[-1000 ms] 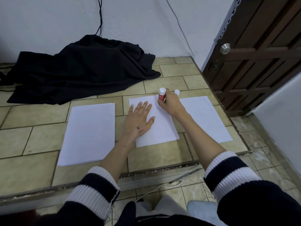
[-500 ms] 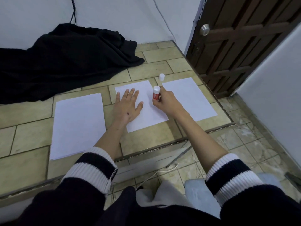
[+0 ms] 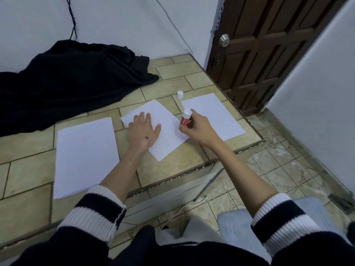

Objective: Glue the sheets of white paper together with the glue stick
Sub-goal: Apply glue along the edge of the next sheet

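Three lots of white paper lie on the tiled step. The middle sheet [image 3: 165,139] is turned at an angle, and my left hand [image 3: 143,132] presses flat on it with fingers spread. My right hand [image 3: 196,127] grips a red and white glue stick [image 3: 185,119], held upside down against the middle sheet's right edge. Its white cap [image 3: 180,94] stands on the tiles just beyond. Another sheet [image 3: 213,114] lies to the right, and a stack of paper [image 3: 84,156] lies to the left.
A black cloth [image 3: 73,81] is heaped against the back wall. A brown wooden door [image 3: 269,54] stands at the right. The step's front edge [image 3: 192,173] drops to a lower patterned floor, where a white cable [image 3: 184,208] lies near my knees.
The middle sheet has rotated from nearly straight to a clear angle under my left hand. My right hand with the glue stick has shifted down along the sheet's right edge.
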